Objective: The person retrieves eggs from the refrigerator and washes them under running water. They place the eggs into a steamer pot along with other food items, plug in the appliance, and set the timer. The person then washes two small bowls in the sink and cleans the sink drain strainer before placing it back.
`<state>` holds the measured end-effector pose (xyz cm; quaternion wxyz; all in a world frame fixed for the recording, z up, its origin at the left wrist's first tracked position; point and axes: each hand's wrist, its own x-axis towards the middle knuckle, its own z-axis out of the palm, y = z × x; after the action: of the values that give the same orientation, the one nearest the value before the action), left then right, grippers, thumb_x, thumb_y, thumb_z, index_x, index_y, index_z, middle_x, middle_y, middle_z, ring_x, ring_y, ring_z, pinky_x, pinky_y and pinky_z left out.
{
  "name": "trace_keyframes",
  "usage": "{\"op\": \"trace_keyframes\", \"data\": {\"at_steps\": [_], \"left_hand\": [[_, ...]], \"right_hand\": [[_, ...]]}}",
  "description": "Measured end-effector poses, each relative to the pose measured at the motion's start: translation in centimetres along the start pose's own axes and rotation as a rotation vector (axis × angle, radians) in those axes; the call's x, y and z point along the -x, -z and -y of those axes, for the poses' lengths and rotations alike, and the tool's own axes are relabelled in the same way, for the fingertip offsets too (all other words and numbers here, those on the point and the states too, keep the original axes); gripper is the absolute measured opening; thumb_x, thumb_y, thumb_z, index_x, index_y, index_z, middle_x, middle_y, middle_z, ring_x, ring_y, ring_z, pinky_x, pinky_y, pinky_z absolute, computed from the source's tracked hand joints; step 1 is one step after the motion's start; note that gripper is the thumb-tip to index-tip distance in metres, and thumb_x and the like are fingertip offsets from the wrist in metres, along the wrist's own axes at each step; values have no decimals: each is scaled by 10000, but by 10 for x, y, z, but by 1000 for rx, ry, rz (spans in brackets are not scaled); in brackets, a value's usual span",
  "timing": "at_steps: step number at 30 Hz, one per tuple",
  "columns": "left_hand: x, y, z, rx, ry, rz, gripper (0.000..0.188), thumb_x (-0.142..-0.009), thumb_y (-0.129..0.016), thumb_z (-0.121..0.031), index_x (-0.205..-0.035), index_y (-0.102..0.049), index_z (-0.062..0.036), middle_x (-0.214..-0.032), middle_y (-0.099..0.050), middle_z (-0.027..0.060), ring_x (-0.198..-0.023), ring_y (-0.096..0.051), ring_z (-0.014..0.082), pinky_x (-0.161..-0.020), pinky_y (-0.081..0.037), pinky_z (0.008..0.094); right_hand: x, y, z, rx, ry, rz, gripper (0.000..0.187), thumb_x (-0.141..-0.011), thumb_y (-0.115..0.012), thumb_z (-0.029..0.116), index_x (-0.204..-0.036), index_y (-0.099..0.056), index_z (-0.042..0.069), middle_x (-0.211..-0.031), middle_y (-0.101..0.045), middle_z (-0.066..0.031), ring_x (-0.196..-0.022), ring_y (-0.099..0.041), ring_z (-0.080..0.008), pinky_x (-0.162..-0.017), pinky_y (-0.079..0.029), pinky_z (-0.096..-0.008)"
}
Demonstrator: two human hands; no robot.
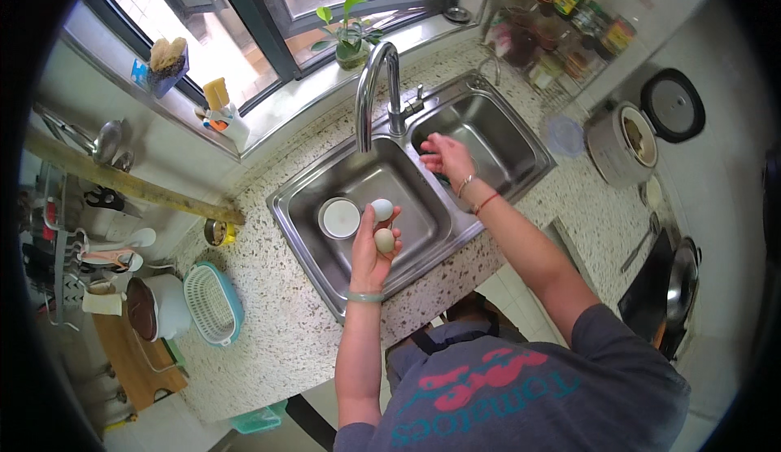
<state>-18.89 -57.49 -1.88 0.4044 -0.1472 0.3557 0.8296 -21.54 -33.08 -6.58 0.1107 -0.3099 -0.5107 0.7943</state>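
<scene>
Two pale eggs rest in my left hand [370,253], which is raised over the left basin of the steel sink [407,183] with its fingers curled around them. One egg [381,209] looks bluish-white; the other egg [385,240] is more greenish-beige. Beside that hand, down in the left basin, sits a round white bowl [339,218]. My right hand [447,159] hovers by the divider, over the near-left part of the right basin. Its fingers are loosely bent and apart, and nothing shows in them. Something dark green lies partly hidden beneath it.
A tall curved faucet [376,86] rises behind the divider. To the left stand a teal-and-white basket [213,301], a white pot [159,307] and a small yellow cup [220,232]. On the right are an open rice cooker [622,143], a clear lid [565,135] and a bottle rack [561,37].
</scene>
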Motion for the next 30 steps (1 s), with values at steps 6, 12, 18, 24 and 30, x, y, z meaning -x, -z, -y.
{"op": "trace_keyframes", "data": {"at_steps": [6,12,18,24,30], "left_hand": [[-28,-22,-1,99,-88,-114,409,-941,-520,-456,-1215,-547,-153,-966,-639,51,-651,-562,132,-509,-478,248],[-51,-36,-5,53,-121,-189,474,-932,-479,-540,-1176,-558,-142,-857,-600,28,-623,-576,124,-483,-477,240],[-67,-35,-13,-4,-131,-231,479,-945,-449,-538,-1161,-558,-124,-835,-599,28,-609,-577,123,-471,-478,246],[-79,-36,-27,-61,-116,-242,466,-954,-427,-534,-1088,-560,-108,-816,-595,34,-596,-592,127,-457,-479,250],[-93,-8,-23,-219,-171,-217,448,-975,-398,-501,-1067,-549,-90,-792,-600,53,-561,-590,134,-430,-474,257]], "right_hand": [[-101,-25,36,144,121,-15,512,-899,-607,208,-1321,-401,5,-1101,-570,-113,-685,-672,-181,-488,-522,-262],[-156,-19,31,498,283,-39,258,-846,-644,153,-1063,-593,24,-931,-642,-86,-621,-652,-148,-539,-512,-278],[-163,-11,29,674,489,-40,120,-847,-627,149,-895,-653,43,-754,-652,-90,-591,-636,-154,-559,-501,-299],[-166,3,39,893,733,-199,175,-855,-613,203,-861,-632,29,-787,-624,-134,-740,-627,-279,-700,-488,-369],[-39,-42,33,689,378,228,277,-917,-546,289,-889,-612,21,-790,-627,-164,-743,-623,-309,-684,-482,-370]]}}
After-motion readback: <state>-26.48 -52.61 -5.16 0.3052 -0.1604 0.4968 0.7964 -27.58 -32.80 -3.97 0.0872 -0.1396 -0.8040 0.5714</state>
